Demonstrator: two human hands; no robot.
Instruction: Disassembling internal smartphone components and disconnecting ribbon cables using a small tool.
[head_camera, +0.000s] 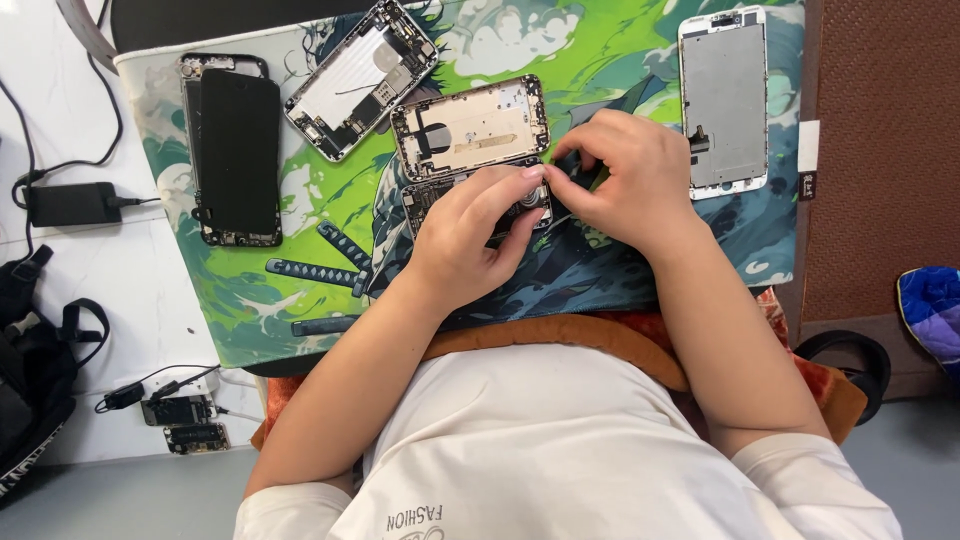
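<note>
Head view, looking down on the green printed mat (620, 60); an opened phone chassis (470, 128) lies bare just beyond the knuckles, a second opened phone (418, 200) half hidden under them, so the stripping looks well along with small parts left; left hand (470, 235) curled, fingers pressing that lower phone; right hand (630, 180) touching it, fingertips pinched narrow on something too small to tell; a detached screen panel (723, 100) lies past the right hand.
</note>
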